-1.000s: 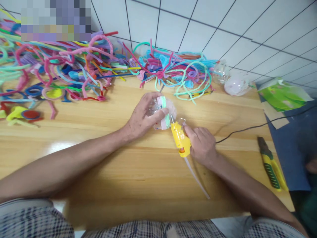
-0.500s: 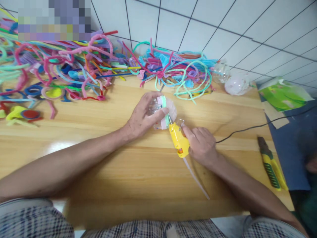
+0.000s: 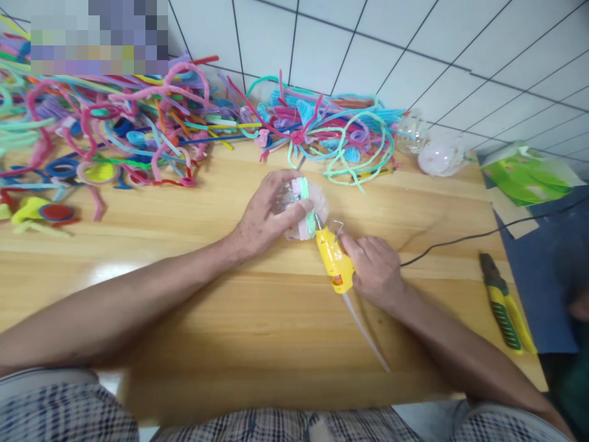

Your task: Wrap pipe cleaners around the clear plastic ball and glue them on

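Note:
My left hand is closed around a clear plastic ball lying on its side over the table. Bands of pipe cleaner, lilac and mint green, wrap its middle, and my left thumb presses on the green band. My right hand grips a yellow hot glue gun by its handle. The metal nozzle points up and left, at the right edge of the green band; whether it touches cannot be told. A long translucent glue stick sticks out of the gun's back end.
Tangled colourful pipe cleaners heap along the back and left of the wooden table. Clear plastic balls stand at the back right, near a green package. Yellow-green pliers lie at the right edge. A black cord runs off rightward.
The glue gun has shifted slightly to the right, its nozzle drawing a little away from the green band. My left hand and the ball stay in place.

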Motion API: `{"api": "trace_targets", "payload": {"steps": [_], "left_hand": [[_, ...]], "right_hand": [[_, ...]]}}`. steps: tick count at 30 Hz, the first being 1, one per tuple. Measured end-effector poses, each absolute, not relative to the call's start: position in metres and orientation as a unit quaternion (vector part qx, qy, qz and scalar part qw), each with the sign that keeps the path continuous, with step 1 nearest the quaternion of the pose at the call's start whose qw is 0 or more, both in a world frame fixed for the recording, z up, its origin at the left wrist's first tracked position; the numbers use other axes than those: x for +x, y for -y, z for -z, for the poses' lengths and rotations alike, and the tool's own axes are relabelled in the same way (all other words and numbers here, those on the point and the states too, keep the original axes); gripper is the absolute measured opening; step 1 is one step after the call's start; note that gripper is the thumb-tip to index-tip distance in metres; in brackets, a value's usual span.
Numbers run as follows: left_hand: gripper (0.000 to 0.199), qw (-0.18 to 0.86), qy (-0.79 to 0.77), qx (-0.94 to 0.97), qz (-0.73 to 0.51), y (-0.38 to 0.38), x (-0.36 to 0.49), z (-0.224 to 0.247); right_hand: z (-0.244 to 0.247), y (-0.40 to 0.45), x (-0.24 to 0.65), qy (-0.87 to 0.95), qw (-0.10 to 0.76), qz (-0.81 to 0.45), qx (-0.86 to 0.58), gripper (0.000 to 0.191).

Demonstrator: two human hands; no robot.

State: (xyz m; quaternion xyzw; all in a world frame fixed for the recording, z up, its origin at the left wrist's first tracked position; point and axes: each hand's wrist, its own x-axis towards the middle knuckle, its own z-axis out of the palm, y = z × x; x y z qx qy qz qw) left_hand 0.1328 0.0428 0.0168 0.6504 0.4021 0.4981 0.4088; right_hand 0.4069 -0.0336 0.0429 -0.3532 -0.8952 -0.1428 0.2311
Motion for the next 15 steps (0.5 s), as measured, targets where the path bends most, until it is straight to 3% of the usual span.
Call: {"api": "trace_targets", "payload": {"steps": [4,15], "left_hand": [[0.049,0.411,-0.403,0.651,-0.495,-0.0427,0.1328,-0.0169],[0.048,0.423,-0.406,0.636,-0.502,-0.0446,0.1339,-0.015]], "right_hand": [[-0.041,0.0335,0.4086,0.891,0.237,0.143,-0.359,0.052],[-0.0378,0.0331,0.4065,0.894,0.228,0.151,-0.354,0.044]]}}
